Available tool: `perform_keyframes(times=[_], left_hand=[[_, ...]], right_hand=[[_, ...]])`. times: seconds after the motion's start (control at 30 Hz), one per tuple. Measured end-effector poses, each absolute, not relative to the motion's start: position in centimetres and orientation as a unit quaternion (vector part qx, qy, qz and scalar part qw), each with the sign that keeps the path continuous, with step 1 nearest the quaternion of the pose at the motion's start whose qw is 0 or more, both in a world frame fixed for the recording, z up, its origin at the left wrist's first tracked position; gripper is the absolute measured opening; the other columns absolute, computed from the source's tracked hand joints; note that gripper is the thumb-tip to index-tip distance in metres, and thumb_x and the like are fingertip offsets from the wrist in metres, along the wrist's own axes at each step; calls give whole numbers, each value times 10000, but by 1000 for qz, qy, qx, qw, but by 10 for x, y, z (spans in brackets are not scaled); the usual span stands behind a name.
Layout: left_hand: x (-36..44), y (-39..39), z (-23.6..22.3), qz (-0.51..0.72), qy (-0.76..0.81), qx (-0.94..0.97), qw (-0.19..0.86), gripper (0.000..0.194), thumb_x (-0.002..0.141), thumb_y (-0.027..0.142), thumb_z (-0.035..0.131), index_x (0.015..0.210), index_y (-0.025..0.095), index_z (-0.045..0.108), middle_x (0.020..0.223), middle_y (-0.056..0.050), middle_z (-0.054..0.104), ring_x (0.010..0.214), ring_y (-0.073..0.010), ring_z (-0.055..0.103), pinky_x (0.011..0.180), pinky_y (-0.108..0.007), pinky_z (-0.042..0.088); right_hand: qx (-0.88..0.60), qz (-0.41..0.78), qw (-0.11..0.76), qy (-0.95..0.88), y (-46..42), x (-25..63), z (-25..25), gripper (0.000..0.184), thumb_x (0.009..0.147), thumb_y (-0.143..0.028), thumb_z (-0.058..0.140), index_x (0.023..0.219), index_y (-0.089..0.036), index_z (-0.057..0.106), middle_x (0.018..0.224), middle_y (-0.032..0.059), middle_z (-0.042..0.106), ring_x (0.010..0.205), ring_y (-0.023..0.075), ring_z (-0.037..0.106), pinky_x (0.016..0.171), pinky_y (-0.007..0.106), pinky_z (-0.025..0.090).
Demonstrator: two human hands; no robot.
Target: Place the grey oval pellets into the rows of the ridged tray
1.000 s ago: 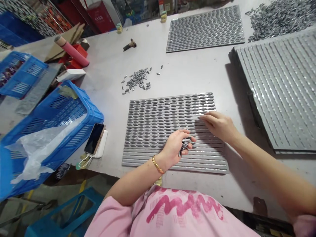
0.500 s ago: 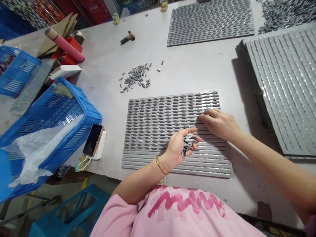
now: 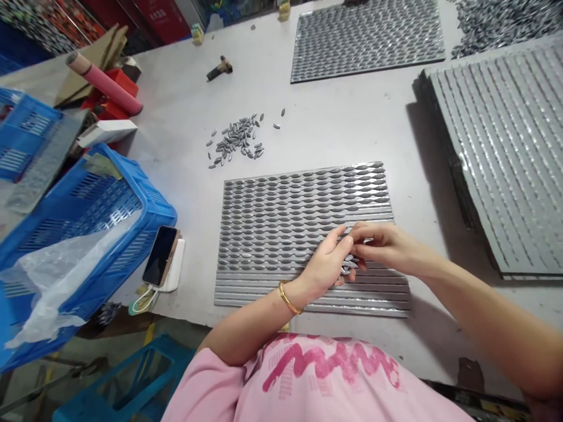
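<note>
A pale grey worktop (image 3: pixel 264 88) fills most of the view. It carries a large ridged tray (image 3: pixel 505 158) at the right and a dimpled tray (image 3: pixel 367 41) at the far edge. Directly before the person lies a grooved tray (image 3: pixel 308 299), its upper rows set with lens-shaped hollows that hold shiny grey spindle-shaped pellets (image 3: pixel 349 265), while its lowest rows are plain, straight ridges. To the left stands a blue perforated plastic crate (image 3: pixel 153 205) lined with a crumpled clear plastic bag (image 3: pixel 65 275), with a phone (image 3: pixel 159 255) beside it. A loose heap of pellets (image 3: pixel 235 140) lies on the bare worktop just beyond the tray.

Both hands now meet low on the tray's right half, whereas the right hand (image 3: pixel 387 246) was apart from the left a moment ago. The left hand (image 3: pixel 325 264), wearing a gold bangle (image 3: pixel 288 299), has its fingers curled around a small clump of pellets, now mostly hidden. The right fingers (image 3: pixel 365 243) close against that clump; whether they grip a pellet, I cannot tell.
</note>
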State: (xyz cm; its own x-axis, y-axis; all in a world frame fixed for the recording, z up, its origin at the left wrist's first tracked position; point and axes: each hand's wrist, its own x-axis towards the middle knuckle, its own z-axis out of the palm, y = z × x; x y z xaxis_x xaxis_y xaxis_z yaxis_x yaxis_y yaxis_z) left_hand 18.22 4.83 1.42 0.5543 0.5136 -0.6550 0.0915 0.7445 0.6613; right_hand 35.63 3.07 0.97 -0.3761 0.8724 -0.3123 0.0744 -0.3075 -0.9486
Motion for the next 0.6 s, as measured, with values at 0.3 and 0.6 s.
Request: perform_keyframes(times=[0.3,0.6], left_hand=[[189,50,6,163,424,298,839,265,854,379,639,1014,174,590,840,-17,600,521,-59,539,354,-141,234],[185,57,13,196,456,192,846,270,798,212,528,1065,176,534,873,-74,694,544,-115,609,350,-168,266]], right_hand=[[-562,422,393,-593,1,366,3,314,951,-323,568,1252,-271,641,953,38,705,813,162,678,731,303,559],[-659,384,417,-495,11,390,-15,203,816,-426,744,829,-231,689,788,11,691,695,156,639,612,273,516]])
